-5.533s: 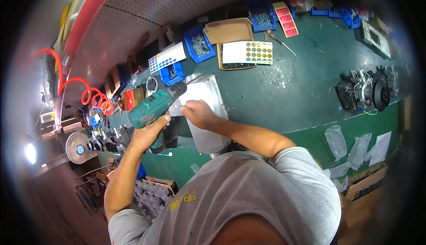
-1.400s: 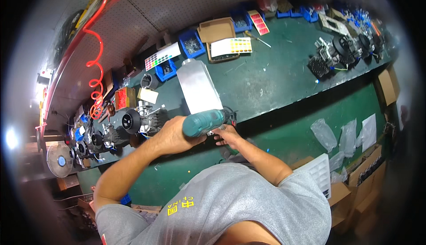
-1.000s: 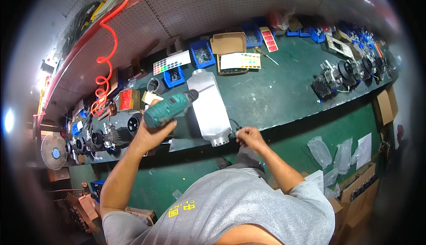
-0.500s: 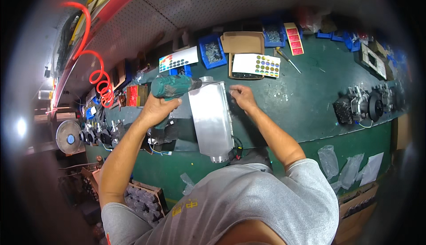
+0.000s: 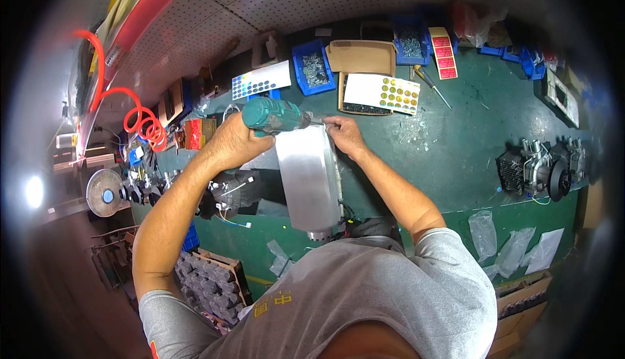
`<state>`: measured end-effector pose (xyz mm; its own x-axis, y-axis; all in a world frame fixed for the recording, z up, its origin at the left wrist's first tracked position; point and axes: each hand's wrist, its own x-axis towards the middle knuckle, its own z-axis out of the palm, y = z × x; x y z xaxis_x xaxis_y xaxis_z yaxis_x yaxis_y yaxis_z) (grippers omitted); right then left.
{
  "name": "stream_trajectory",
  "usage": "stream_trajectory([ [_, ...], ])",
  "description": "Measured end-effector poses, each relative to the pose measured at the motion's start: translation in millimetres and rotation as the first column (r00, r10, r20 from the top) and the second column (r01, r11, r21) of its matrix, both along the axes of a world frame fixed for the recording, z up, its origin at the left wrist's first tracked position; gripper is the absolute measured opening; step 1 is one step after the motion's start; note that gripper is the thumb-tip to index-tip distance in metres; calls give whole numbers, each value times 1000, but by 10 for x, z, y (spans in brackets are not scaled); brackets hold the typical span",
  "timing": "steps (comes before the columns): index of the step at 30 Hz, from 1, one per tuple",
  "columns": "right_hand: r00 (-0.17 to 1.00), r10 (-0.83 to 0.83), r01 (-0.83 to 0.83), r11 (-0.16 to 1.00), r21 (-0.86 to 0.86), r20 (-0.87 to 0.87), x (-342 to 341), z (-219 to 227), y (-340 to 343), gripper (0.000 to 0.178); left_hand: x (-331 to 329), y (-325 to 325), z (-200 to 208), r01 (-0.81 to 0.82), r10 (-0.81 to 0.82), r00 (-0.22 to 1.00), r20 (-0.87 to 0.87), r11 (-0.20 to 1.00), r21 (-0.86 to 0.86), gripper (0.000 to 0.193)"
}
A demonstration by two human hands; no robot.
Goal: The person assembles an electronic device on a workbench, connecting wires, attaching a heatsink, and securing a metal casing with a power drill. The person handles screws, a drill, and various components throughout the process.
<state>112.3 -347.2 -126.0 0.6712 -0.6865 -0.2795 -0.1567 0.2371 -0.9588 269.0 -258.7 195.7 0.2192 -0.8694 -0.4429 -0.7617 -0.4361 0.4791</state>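
A silver metal housing (image 5: 305, 180) with a round outlet at its near end lies lengthwise in front of me, its near end at the table's front edge. My left hand (image 5: 236, 141) is wrapped round the grip of a green cordless drill (image 5: 272, 115), held level over the housing's far end and pointing right. At the far right corner, my right hand (image 5: 347, 137) pinches its fingers together close to the drill's tip. Whatever sits between those fingertips is too small to make out. Left of the housing is a dark finned motor part (image 5: 237, 190) with loose wires.
Blue bins of screws (image 5: 314, 69), an open cardboard box (image 5: 362, 57), sticker sheets (image 5: 398, 95) and a screwdriver (image 5: 432, 85) line the back. Finned motor assemblies (image 5: 530, 167) stand at the right. A coiled red air hose (image 5: 133, 115) hangs at the left.
The drill and my left hand have shifted right, toward the housing's far right corner. My right hand has moved left and now meets the drill's tip there.
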Motion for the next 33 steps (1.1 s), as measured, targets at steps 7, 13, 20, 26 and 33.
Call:
stream_trajectory([
  [7,999,50,-50,999,3,2,-28,102,-29,31,4,-17,41,9,-16,996,85,997,75,34],
  [13,999,24,-24,1000,6,22,-24,112,-27,29,-40,-11,116,-12,10,999,52,999,33,35],
  [20,999,41,-41,999,25,17,-27,133,-46,29,-57,14,147,-67,67,998,5,998,-7,39],
  [26,997,39,-54,974,220,69,-24,201,-62,28,-9,96,112,-77,77,997,14,997,-18,37],
  [33,979,54,-137,885,444,195,-93,203,-193,16,-119,179,294,-175,171,984,-50,982,-73,37],
])
